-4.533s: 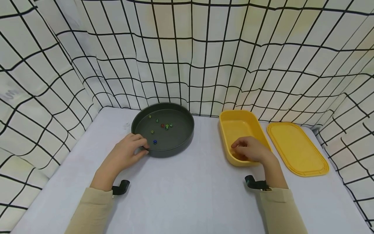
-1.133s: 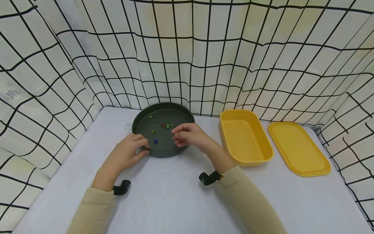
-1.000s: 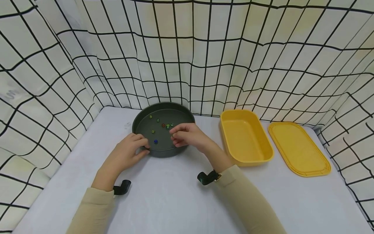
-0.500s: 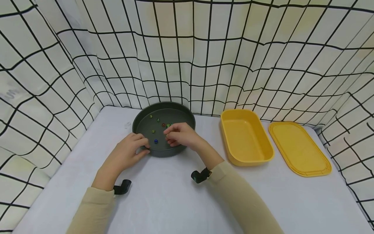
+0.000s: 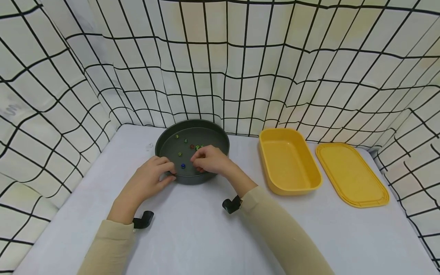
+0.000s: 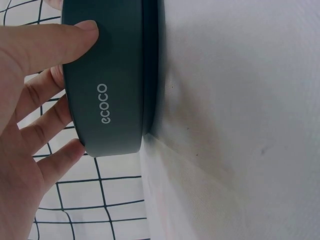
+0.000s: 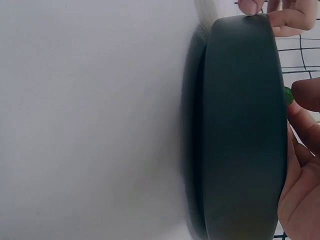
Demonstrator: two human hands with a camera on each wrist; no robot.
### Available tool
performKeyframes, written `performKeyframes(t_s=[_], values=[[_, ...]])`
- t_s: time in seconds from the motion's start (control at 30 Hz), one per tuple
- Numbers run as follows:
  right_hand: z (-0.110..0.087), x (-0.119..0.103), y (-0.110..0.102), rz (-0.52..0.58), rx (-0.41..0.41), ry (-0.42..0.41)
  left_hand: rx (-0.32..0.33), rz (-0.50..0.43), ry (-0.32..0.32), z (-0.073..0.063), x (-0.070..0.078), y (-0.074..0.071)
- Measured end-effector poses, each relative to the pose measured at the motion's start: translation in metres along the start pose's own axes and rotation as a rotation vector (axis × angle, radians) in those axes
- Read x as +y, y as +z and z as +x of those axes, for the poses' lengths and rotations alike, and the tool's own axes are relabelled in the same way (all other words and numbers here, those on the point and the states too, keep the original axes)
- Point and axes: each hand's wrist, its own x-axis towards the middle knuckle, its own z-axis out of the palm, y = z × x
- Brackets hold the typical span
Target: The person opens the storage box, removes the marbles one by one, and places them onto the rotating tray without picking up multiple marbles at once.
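A round, dark grey metal pan (image 5: 192, 151) with a matte finish and a straight low wall stands near the bench's (image 5: 192, 236) far edge, left of centre, on a pale, smooth cloth cover. Small glassy marbles (image 5: 187, 149) in green, red and blue lie scattered on the pan's flat floor. The left hand (image 5: 151, 179) grips the pan's near-left rim, thumb on top and fingers curled against the outer wall. The right hand (image 5: 207, 160) reaches over the near rim into the pan, fingers bunched and bent downward among the marbles; a green marble (image 7: 288, 95) sits at a fingertip in the right wrist view, though whether it is pinched cannot be told. Both forearms wear beige sleeves (image 5: 275, 236).

The left wrist view shows what the head view does not: the word "ecoco" (image 6: 102, 104) printed in pale letters on the pan's outer wall, with the fingers pressed just beside it. The right wrist view shows the wall edge-on and the left hand's fingertips at the far rim.

A glossy yellow plastic tub (image 5: 288, 160), rectangular with rounded corners, stands toward the bench's far right; its flat yellow lid (image 5: 350, 173) lies just beside it, nearer the right edge. A white cloth with a black grid (image 5: 240, 68) hangs round the bench.
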Motion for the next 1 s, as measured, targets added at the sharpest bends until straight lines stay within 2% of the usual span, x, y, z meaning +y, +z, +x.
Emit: performKeyframes(t_s=[0.23, 0.47, 0.77, 1.0], values=[[0.0022, -0.0019, 0.0046, -0.205, 0.023, 0.008, -0.013, 0.002, -0.01, -0.0005, 0.0007, -0.0005], [0.0028, -0.0046, 0.0064, -0.339, 0.027, 0.003, -0.01, 0.002, -0.007, -0.0006, 0.0007, -0.0003], [0.0018, -0.0065, 0.0081, -0.374, 0.03, 0.002, -0.018, 0.002, -0.015, -0.0011, 0.0, 0.0005], [-0.0005, -0.0063, 0.0074, -0.338, 0.046, -0.008, -0.021, 0.002, -0.019, -0.0009, 0.0, -0.0001]])
